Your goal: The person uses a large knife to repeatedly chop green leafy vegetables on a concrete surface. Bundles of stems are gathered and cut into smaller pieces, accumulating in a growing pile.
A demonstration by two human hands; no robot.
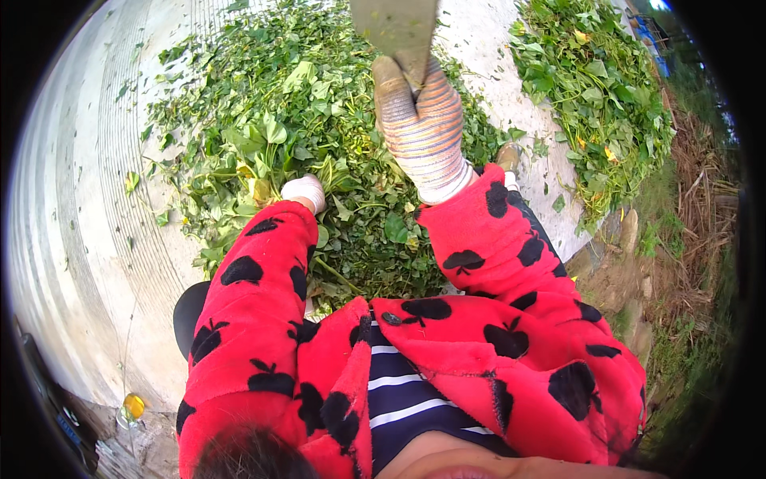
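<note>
My right hand [419,126], in a striped knit glove with stained fingers, is closed around the handle of a broad-bladed knife. The knife blade [395,27] is raised above the leaves and runs out of the top of the view. Lower and to the left, my left hand [304,190] wears a pale glove and grips a bunch of leafy green stems [263,149]; its fingers are mostly hidden by the foliage. Beneath both hands spreads a wide heap of chopped green leaves and stems [371,197], with a few yellow leaves among them.
A second pile of leafy vines [592,102] lies at the right on the pale ground [497,66]. Ridged concrete [119,209] stretches along the left, with scattered leaf scraps. My shoe [508,157] stands beside the heap. Dry stalks [700,197] and grass border the far right.
</note>
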